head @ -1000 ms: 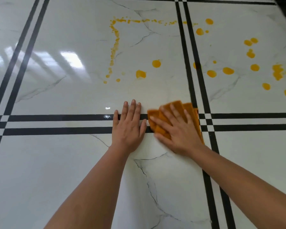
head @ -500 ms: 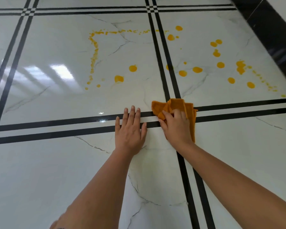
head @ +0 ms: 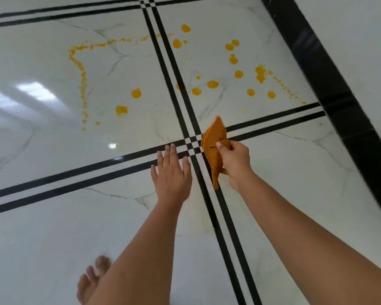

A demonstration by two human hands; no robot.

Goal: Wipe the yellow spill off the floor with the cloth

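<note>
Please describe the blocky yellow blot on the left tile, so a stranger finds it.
From the crossing of black lines by the cloth, look at the white tile up-left. Two big blots lie inside its dotted yellow trail; the blocky blot is the nearer one, its neighbour round.

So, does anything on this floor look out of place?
Yes: a yellow spill, drops and dotted trails, is spattered across the white floor. The right hand pinches the cloth short of it; the left hand lies flat.
</note>
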